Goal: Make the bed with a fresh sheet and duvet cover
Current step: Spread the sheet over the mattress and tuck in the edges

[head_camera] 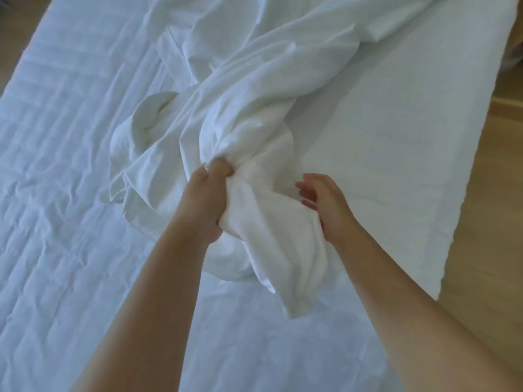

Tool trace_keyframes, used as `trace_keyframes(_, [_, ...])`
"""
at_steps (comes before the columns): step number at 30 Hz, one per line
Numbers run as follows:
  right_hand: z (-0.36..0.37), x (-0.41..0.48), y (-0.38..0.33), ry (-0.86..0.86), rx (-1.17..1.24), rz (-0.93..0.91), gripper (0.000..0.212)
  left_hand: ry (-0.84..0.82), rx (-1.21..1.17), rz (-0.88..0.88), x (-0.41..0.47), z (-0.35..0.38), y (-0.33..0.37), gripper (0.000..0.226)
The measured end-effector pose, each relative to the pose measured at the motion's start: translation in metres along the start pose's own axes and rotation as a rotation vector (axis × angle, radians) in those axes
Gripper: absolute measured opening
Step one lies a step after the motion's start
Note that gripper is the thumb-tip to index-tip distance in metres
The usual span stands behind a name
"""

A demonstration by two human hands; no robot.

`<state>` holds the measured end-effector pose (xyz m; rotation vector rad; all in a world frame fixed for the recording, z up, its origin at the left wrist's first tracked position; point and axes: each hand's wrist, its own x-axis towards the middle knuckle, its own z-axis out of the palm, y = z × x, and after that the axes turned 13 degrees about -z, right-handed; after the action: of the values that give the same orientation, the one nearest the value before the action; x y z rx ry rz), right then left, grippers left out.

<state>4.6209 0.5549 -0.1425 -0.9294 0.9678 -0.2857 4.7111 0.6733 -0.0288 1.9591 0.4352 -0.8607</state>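
A bunched white sheet (254, 103) lies across the middle of the bed, running from the top of the view down to my hands. My left hand (205, 202) grips a gathered wad of this sheet, with its fingers curled into the folds. My right hand (325, 205) is at the right side of the same bunch, its fingers loosely bent against the cloth; its hold is partly hidden by the fabric. A free end of the sheet hangs below my hands. Under it all lies the quilted white mattress cover (62, 165).
A smooth white layer (396, 137) covers the right part of the bed up to its edge. Wooden floor (486, 222) shows beyond the bed's right edge and at the top left corner (17, 29).
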Motion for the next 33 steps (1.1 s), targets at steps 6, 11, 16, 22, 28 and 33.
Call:
trace_keyframes(6, [0.065, -0.010, 0.000, -0.330, 0.537, 0.349, 0.058, -0.083, 0.013, -0.040, -0.009, -0.030, 0.014, 0.029])
trace_keyframes(11, [0.066, -0.014, -0.020, -0.214, 0.255, 0.203, 0.024, 0.133, 0.567, 0.149, 0.001, -0.058, -0.004, 0.020])
trace_keyframes(16, [0.008, -0.058, -0.058, -0.071, -0.122, -0.171, 0.020, 0.262, 0.784, 0.240, -0.006, -0.045, -0.026, 0.019])
trace_keyframes(22, [-0.072, -0.153, -0.068, 0.091, -0.331, -0.387, 0.023, -0.143, 0.916, 0.199, -0.052, 0.052, -0.071, 0.035])
trace_keyframes(28, [-0.131, -0.104, 0.025, -0.036, -0.958, -0.161, 0.120, -0.314, 0.716, -0.009, -0.053, 0.083, -0.134, 0.078])
trace_keyframes(33, [-0.125, -0.089, 0.046, -0.128, -1.050, -0.058, 0.047, -0.272, 0.649, -0.010, -0.052, 0.097, -0.150, 0.074])
